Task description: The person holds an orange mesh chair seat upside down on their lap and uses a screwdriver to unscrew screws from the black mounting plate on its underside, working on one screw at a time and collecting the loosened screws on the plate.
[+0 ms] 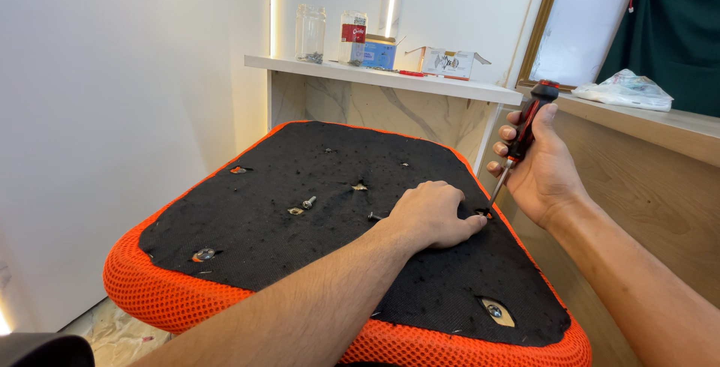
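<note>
White walls and a marble-fronted shelf [390,78] close the far side, with glass jars [311,33] and small cardboard boxes [448,62] on it. Near the camera lies an upturned chair seat [300,179], its black fabric underside edged in orange mesh. The right hand [540,168] is wrapped firmly round a red-and-black screwdriver [525,138], tip down at a fixing point near the seat's right edge. The left hand [431,213] rests curled beside that spot, fingertips [474,221] steadying what seems to be a screw there; whether it pinches it, I cannot tell. A loose bolt [308,202] lies mid-seat. By my judgement the work is midway: several holes [296,210] show no screw, while the near right [493,310] and near left [204,254] corners show metal hardware.
</note>
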